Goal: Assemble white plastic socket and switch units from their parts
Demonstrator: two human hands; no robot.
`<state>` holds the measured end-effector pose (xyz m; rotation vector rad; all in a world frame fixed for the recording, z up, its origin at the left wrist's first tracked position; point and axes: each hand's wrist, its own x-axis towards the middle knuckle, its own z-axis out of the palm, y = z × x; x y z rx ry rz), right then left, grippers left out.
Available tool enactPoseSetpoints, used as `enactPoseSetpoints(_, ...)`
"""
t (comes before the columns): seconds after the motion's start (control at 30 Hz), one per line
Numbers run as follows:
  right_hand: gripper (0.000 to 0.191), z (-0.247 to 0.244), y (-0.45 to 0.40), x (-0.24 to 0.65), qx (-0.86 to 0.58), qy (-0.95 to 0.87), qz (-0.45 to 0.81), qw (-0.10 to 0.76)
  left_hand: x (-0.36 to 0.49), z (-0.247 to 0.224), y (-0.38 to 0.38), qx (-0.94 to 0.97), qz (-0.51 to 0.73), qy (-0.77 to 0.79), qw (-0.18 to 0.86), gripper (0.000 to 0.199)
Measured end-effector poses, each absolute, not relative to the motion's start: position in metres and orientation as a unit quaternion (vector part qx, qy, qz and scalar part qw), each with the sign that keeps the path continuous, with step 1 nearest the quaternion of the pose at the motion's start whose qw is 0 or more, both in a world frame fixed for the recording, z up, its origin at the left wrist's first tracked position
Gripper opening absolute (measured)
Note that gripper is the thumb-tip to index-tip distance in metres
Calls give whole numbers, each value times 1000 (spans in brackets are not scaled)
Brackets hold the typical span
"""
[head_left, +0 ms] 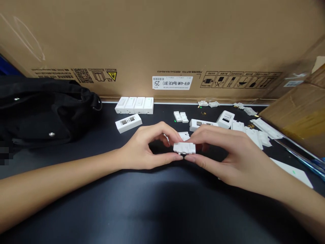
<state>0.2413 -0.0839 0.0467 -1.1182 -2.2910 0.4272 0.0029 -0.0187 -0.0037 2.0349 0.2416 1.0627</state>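
Between my two hands is a small white plastic switch part [184, 148], held low over the black table. My left hand [149, 145] pinches its left end, thumb below and fingers above. On its right end, my right hand [225, 152] grips in the same way. Another white plastic piece [184, 136] shows just behind the held part, partly covered by my fingers. Beyond my fingers lie two small white switch pieces [181, 117] side by side. A white frame with square openings [203, 124] is partly hidden behind my right hand.
Several assembled white switches [134, 105] stand in a row at the back, with a loose white frame [128, 123] before them. A black bag [45, 112] lies left. Cardboard boxes [162, 40] close off the back and right. More white parts [251, 135] and a white panel [293, 171] lie right.
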Motion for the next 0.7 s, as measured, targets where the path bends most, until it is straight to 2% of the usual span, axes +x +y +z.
enactPoseSetpoints(0.17, 13, 46, -84, 242, -430, -844, 166, 274, 3, -4, -20, 806, 412, 106, 411, 27)
enactPoseSetpoints(0.4, 8, 48, -83, 243, -423, -834, 180, 304, 4, -4, -20, 794, 408, 104, 438, 28)
enactPoseSetpoints(0.7, 8, 46, -84, 241, -427, -841, 180, 278, 3, -5, -22, 771, 407, 95, 480, 32)
